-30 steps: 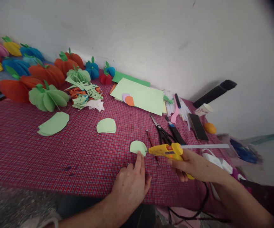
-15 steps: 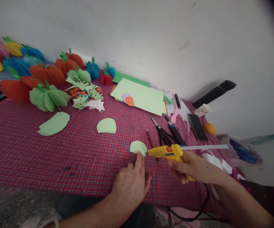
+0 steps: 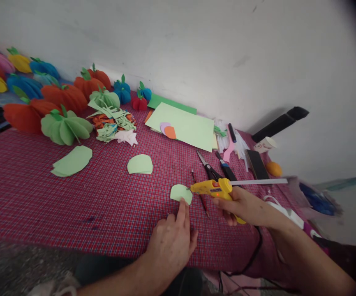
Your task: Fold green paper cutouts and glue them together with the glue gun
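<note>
My left hand rests on the red checked cloth with its forefinger stretched out, pinning the near edge of a small light green paper cut-out. My right hand is wrapped round a yellow glue gun with a clear glue stick sticking out of its back. The gun's nozzle points left and sits at the right edge of the cut-out. A red light shows on the gun's side. Its black cord drops off the table's front edge.
Two more green cut-out piles lie further left. Paper pumpkins in several colours line the far left wall beside paper scraps. Green sheets, scissors, a black phone and a paper cup lie behind the gun.
The glue gun has shifted slightly left, bringing its nozzle up to the cut-out's edge. My left forefinger stays on the paper. The camera has tilted a little.
</note>
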Available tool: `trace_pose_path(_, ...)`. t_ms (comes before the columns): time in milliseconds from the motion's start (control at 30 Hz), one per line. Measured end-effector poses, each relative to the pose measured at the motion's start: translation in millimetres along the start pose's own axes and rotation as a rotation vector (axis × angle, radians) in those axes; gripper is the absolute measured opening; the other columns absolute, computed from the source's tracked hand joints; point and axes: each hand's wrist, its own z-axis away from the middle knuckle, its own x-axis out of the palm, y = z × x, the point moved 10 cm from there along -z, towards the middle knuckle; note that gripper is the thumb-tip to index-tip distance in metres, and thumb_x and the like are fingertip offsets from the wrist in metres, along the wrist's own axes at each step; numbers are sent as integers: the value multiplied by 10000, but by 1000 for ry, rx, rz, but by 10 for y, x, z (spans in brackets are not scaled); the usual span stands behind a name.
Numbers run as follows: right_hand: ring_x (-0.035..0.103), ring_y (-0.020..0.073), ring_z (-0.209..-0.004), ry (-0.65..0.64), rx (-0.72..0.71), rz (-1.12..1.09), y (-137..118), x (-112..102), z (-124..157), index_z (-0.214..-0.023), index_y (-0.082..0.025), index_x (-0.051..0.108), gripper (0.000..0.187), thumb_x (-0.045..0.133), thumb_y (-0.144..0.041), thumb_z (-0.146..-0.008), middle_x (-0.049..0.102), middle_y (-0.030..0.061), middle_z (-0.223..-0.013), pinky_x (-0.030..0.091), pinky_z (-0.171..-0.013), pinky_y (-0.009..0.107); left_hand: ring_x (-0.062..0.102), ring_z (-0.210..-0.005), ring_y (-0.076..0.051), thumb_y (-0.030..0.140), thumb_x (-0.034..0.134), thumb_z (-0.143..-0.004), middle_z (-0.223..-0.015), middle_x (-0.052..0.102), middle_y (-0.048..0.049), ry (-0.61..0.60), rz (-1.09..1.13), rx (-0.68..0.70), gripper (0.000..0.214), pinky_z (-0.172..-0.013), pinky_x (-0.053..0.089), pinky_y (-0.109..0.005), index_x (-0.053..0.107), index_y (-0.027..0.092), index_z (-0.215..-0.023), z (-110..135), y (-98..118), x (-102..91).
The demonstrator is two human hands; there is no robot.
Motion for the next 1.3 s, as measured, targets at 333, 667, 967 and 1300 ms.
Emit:
trace_pose_path(333, 517, 91, -412, -44, -72, -61, -179, 70, -116, -653, -150, 586, 416, 494, -515, -833, 569, -10, -485, 427, -432, 204, 622, -698, -202, 380, 430, -846, -1363, 467, -145, 43, 8, 14, 506, -541, 552, -351, 545, 91, -1246, 3, 1, -35)
trace_pose_path(667, 510, 85, -406, -93, -133, -1, -333, 164, -165, -655, -143, 588, 413, 475, -490, -849, 560, -8, -474, 413, -418, 191, 620, -690, -199, 383, 436, -844, -1356, 474, -150, 63, -5, 14, 503, -520, 543, -346, 550, 94, -1240, 1, -1, -23)
trace_pose_path(967, 513, 83, -399, -144, -138, -20, -394, 250, -134, -762, -148, 579, 320, 495, -444, -851, 570, -25, -485, 419, -411, 185, 622, -683, -192, 394, 427, -851, -1364, 466, -145, 51, -13, 14, 490, -524, 536, -336, 564, 105, -1223, -2, -1, -29)
trace_pose_path(1300, 503, 66, -398, -198, -144, -28, -429, 311, -86, -943, -158, 560, 281, 486, -418, -867, 568, -42, -505, 416, -406, 154, 622, -655, -187, 373, 427, -852, -1352, 470, -173, 26, -3, 23, 490, -509, 526, -331, 553, 95, -1236, 8, 9, -15)
